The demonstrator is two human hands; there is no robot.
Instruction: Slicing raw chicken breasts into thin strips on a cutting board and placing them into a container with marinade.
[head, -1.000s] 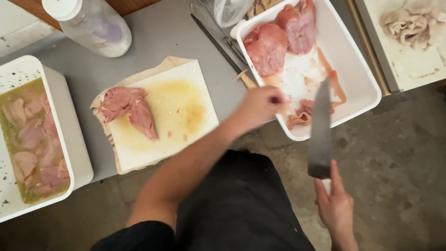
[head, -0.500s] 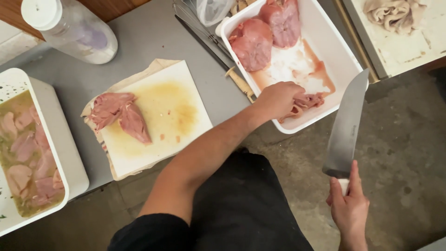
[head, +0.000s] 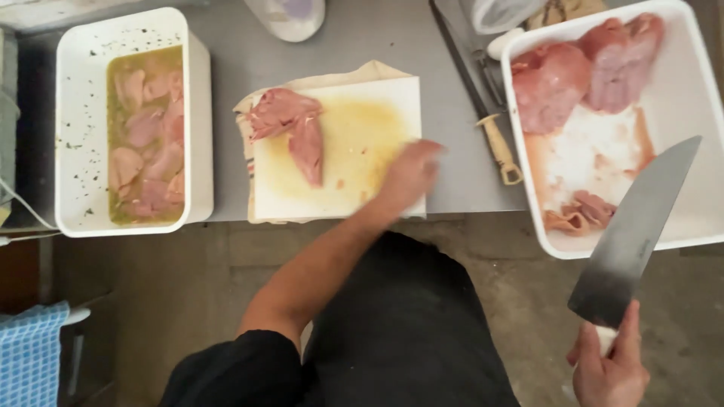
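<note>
My left hand (head: 411, 175) is blurred over the right edge of a pale cutting board (head: 362, 128) and seems to touch it. I cannot make out its fingers or anything in them. Two pieces of raw pink meat (head: 290, 128) lie on the board's left part. My right hand (head: 611, 365) grips the handle of a large chef's knife (head: 633, 234) off the table's front edge. Its blade points up and right over the near corner of a white tray (head: 690, 98). That tray holds big raw meat pieces (head: 581, 75) and small scraps (head: 582, 211).
A white tub (head: 197, 113) at the left holds meat slices in greenish marinade. A long tool with a pale handle (head: 499, 147) lies between board and tray. A plastic bottle (head: 286, 15) stands at the back. A blue checked cloth (head: 30, 347) hangs at the lower left.
My left hand left the scraps in the white tray and swung left onto the cutting board. The knife in my right hand stayed raised near the tray. The view shifted right and closer.
</note>
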